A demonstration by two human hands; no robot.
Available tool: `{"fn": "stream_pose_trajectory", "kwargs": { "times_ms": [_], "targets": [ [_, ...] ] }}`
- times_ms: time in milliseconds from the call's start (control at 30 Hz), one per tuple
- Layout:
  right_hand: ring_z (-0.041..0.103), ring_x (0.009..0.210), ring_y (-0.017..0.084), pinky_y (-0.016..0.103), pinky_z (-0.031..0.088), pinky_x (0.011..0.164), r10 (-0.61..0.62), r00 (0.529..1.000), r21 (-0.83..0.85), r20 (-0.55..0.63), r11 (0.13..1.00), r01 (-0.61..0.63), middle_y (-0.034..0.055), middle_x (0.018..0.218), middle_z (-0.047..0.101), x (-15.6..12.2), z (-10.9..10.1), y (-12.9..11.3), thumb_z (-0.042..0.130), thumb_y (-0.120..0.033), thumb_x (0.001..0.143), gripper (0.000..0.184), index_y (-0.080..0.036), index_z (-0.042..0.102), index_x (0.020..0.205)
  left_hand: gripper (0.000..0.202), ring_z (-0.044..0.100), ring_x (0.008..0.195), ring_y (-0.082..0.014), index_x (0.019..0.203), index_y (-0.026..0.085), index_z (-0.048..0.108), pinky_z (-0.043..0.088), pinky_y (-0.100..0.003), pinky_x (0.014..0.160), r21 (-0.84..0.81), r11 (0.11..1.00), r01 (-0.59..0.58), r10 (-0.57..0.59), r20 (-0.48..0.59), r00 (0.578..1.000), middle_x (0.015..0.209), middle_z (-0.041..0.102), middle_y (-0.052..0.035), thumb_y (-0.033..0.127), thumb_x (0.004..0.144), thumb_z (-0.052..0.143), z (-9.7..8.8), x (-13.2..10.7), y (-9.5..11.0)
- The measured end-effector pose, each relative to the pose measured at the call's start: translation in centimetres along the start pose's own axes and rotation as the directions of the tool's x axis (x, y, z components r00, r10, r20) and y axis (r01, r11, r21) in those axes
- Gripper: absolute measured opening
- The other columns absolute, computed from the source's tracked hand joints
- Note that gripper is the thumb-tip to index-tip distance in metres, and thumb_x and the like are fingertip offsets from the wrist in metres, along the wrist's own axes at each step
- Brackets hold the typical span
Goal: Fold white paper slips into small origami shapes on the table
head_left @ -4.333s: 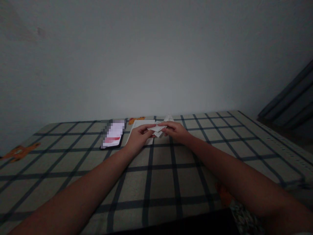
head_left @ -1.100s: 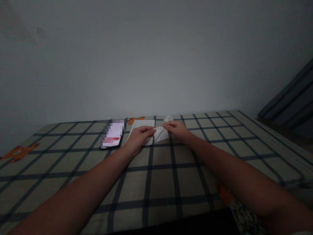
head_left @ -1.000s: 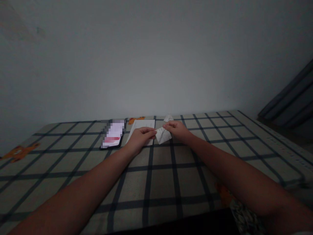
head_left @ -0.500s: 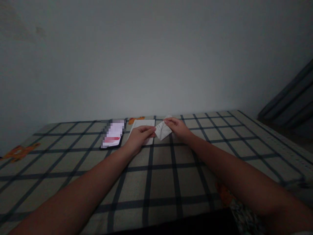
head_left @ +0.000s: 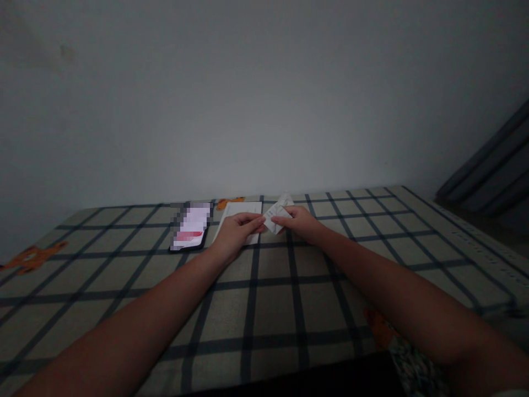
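Observation:
A small folded white paper (head_left: 275,216) is held between both hands, just above the checked cloth (head_left: 264,298). My left hand (head_left: 236,230) pinches its left corner with curled fingers. My right hand (head_left: 298,221) grips its right side, thumb on top. A flat white sheet (head_left: 243,210) lies on the cloth under and behind my left hand. A second small folded white paper (head_left: 286,198) sits just beyond my right hand.
A phone (head_left: 190,226) with a lit screen lies left of the white sheet. Orange prints mark the cloth at the far left (head_left: 31,257) and behind the sheet (head_left: 230,202). A bare wall rises behind; a dark slanted panel (head_left: 491,171) stands at right.
The folded paper has been turned and raised slightly between my fingers. My right hand shifted its grip from the top corner to the right side. Arms stay in place.

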State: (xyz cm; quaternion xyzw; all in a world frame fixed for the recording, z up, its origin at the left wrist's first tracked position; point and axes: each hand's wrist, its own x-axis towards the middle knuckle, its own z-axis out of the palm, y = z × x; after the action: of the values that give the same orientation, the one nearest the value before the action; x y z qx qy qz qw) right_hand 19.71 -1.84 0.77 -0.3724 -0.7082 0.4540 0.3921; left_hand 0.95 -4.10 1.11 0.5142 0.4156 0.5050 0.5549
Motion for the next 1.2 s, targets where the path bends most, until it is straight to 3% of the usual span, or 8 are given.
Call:
{"fn": "stream_pose_trajectory", "kwargs": {
  "times_ms": [267, 500, 800, 1067, 1200],
  "targets": [
    [0.058, 0.074, 0.014, 0.028, 0.046, 0.07, -0.014, 0.999, -0.012, -0.049, 1.0, 0.014, 0.0065, 0.086, 0.065, 0.07, 0.02, 0.01, 0.063, -0.04, 0.068, 0.035, -0.012, 0.065, 0.088, 0.028, 0.061, 0.069, -0.0121, 0.084, 0.014, 0.067, 0.047, -0.027, 0.073, -0.008, 1.0, -0.012, 0.012, 0.021, 1.0, 0.081, 0.068, -0.0067, 0.03, 0.062, 0.071, -0.01, 0.14, -0.3],
    [0.059, 0.07, 0.013, 0.027, 0.05, 0.063, 0.064, 0.998, 0.25, 0.006, 0.966, -0.064, 0.0062, 0.087, 0.064, 0.31, 0.39, 0.43, 0.065, -0.036, 0.066, 0.037, -0.014, 0.061, 0.096, 0.03, 0.061, 0.077, -0.0128, 0.087, 0.012, 0.065, 0.046, -0.027, 0.079, -0.075, 0.996, -0.053, 0.051, -0.024, 0.998, 0.089, 0.067, -0.007, 0.029, 0.063, 0.07, -0.19, 0.53, -0.54],
    [0.058, 0.062, 0.012, 0.025, 0.046, 0.061, 0.061, 0.998, 0.026, -0.03, 0.998, -0.06, 0.0064, 0.074, 0.066, 0.24, 0.03, 0.31, 0.064, -0.035, 0.068, 0.027, -0.011, 0.064, 0.08, 0.025, 0.061, 0.07, -0.0111, 0.083, 0.013, 0.064, 0.048, -0.026, 0.076, -0.088, 0.996, 0.006, -0.008, -0.019, 1.0, 0.08, 0.066, -0.0044, 0.025, 0.062, 0.071, -0.19, 0.49, -0.64],
    [0.059, 0.064, 0.012, 0.026, 0.049, 0.064, 0.091, 0.995, 0.184, 0.046, 0.978, -0.098, 0.0068, 0.078, 0.066, 0.24, 0.33, 0.52, 0.066, -0.034, 0.067, 0.031, -0.011, 0.063, 0.087, 0.023, 0.061, 0.073, -0.0111, 0.081, 0.013, 0.062, 0.047, -0.026, 0.077, -0.116, 0.993, -0.027, 0.021, -0.051, 0.998, 0.082, 0.066, -0.0039, 0.024, 0.062, 0.07, -0.21, 0.67, -0.68],
    [0.059, 0.061, 0.011, 0.027, 0.048, 0.063, 0.076, 0.997, 0.149, 0.013, 0.986, -0.077, 0.0061, 0.071, 0.065, 0.24, 0.25, 0.67, 0.065, -0.034, 0.067, 0.027, -0.01, 0.063, 0.079, 0.022, 0.061, 0.071, -0.0105, 0.08, 0.014, 0.062, 0.047, -0.026, 0.077, -0.117, 0.993, -0.018, 0.013, -0.047, 0.999, 0.079, 0.065, -0.0025, 0.023, 0.062, 0.071, -0.22, 0.64, -0.66]
  ]
}}
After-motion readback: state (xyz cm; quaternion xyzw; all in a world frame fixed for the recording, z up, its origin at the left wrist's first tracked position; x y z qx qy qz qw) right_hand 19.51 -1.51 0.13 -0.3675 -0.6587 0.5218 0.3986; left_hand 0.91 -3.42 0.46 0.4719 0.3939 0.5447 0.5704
